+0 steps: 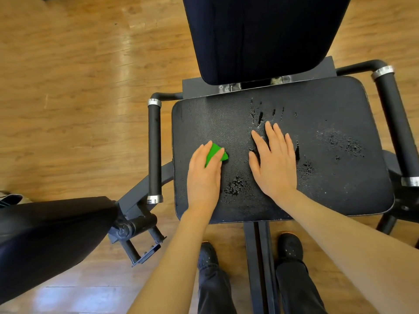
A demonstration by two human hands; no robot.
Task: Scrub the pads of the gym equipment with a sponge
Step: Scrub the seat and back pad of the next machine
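Wooden floor [79,98], black shoes [207,254]

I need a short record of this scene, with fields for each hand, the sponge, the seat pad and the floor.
left hand: presses the green sponge onto the seat pad
right hand: flat on the pad, fingers spread, holds nothing
green sponge: partly covered by the left fingers
seat pad: black, wet patches and droplets, mostly centre and right
back pad: black, behind the seat
floor: wood
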